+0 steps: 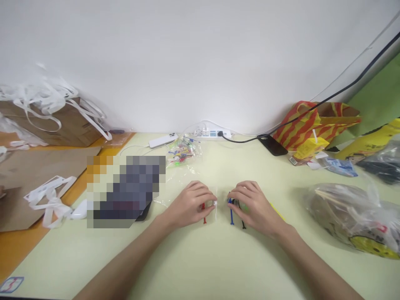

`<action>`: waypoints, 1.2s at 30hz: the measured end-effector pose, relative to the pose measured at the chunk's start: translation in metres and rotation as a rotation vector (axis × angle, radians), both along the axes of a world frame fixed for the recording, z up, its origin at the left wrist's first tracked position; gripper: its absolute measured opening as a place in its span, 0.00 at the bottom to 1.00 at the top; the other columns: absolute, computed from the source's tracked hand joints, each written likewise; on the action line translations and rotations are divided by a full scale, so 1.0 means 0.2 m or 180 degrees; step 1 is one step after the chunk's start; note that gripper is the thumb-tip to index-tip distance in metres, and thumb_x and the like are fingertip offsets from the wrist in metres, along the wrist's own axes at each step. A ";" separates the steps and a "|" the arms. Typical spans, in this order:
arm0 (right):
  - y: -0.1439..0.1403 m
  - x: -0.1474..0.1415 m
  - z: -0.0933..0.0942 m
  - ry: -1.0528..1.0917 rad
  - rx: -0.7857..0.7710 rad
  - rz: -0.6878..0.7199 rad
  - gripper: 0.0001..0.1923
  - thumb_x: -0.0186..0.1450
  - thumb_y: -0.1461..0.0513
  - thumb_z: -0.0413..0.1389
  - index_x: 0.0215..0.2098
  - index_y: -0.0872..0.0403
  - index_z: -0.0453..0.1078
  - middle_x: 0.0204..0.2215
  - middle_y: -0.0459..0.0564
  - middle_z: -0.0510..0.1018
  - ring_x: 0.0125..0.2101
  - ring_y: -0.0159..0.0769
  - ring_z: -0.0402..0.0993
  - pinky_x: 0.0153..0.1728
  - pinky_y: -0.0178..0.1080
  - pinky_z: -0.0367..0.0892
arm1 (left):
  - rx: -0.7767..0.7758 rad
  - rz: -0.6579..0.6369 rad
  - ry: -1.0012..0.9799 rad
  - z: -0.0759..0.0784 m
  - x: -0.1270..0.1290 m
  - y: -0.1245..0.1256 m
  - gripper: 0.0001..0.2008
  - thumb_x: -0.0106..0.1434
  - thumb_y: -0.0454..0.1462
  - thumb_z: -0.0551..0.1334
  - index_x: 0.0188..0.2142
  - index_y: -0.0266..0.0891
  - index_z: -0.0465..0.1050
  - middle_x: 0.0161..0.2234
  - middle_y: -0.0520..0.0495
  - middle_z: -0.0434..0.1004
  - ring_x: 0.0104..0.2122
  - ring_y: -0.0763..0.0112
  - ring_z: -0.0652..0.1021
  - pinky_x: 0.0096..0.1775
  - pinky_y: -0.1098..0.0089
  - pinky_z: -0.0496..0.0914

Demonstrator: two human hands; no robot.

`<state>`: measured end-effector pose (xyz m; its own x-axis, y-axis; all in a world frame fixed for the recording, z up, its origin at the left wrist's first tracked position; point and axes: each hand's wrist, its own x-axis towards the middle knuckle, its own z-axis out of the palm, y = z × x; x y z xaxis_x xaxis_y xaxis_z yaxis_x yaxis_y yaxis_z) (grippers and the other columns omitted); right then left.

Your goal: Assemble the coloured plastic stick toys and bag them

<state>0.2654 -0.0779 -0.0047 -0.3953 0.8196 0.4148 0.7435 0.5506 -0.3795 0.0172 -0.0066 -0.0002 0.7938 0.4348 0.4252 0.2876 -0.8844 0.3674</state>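
Observation:
My left hand (pixel 193 203) is closed, thumb and fingertips pinched at a thin white plastic stick (pixel 216 212) that lies pointing toward me. A small red plastic stick with a flared end (pixel 204 219) shows from under its fingers. To the right, my right hand (pixel 250 203) pinches a similar blue plastic stick (pixel 231 216). Beside that, a black stick (pixel 243 223) is partly covered by the thumb. A yellow strip (pixel 277 211) shows past the back of the right hand, and a bit of green is half hidden under its fingers. The two hands are a short gap apart.
Behind my hands lies a clear bag of coloured plastic pieces (pixel 183 152). A white power strip (pixel 209 133) runs along the wall, with a black phone (pixel 272 145) to its right. A filled plastic bag (pixel 343 216) sits right; a brown paper bag (pixel 59 125) stands left.

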 end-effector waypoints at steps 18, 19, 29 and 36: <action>-0.01 -0.02 -0.05 -0.0300 -0.0089 -0.0037 0.09 0.70 0.63 0.56 0.48 0.51 0.71 0.41 0.52 0.81 0.46 0.45 0.73 0.51 0.51 0.63 | 0.0032 0.0116 0.0311 -0.02 -0.04 0.01 0.07 0.66 0.38 0.64 0.44 0.44 0.78 0.36 0.49 0.81 0.42 0.65 0.78 0.61 0.53 0.63; 0.00 -0.02 -0.05 -0.0298 -0.0090 -0.0024 0.08 0.70 0.63 0.56 0.48 0.50 0.71 0.41 0.52 0.81 0.46 0.44 0.73 0.51 0.51 0.63 | 0.0042 0.0124 0.0308 -0.03 -0.04 0.01 0.07 0.66 0.38 0.64 0.44 0.44 0.78 0.36 0.49 0.81 0.42 0.65 0.78 0.61 0.52 0.62; 0.00 -0.03 -0.08 -0.0081 -0.0191 0.0044 0.08 0.71 0.64 0.55 0.48 0.51 0.71 0.41 0.52 0.81 0.45 0.44 0.73 0.51 0.51 0.63 | 0.0277 0.0176 0.0168 -0.01 -0.03 -0.01 0.18 0.67 0.41 0.65 0.55 0.44 0.72 0.46 0.45 0.80 0.48 0.62 0.77 0.62 0.52 0.62; -0.04 -0.09 -0.05 0.0670 -0.0513 -0.0103 0.11 0.68 0.63 0.59 0.48 0.49 0.68 0.44 0.52 0.79 0.48 0.44 0.71 0.48 0.47 0.68 | 0.0534 -0.0023 -0.0034 -0.02 0.02 -0.05 0.17 0.67 0.38 0.65 0.55 0.45 0.72 0.48 0.45 0.80 0.48 0.63 0.77 0.60 0.53 0.65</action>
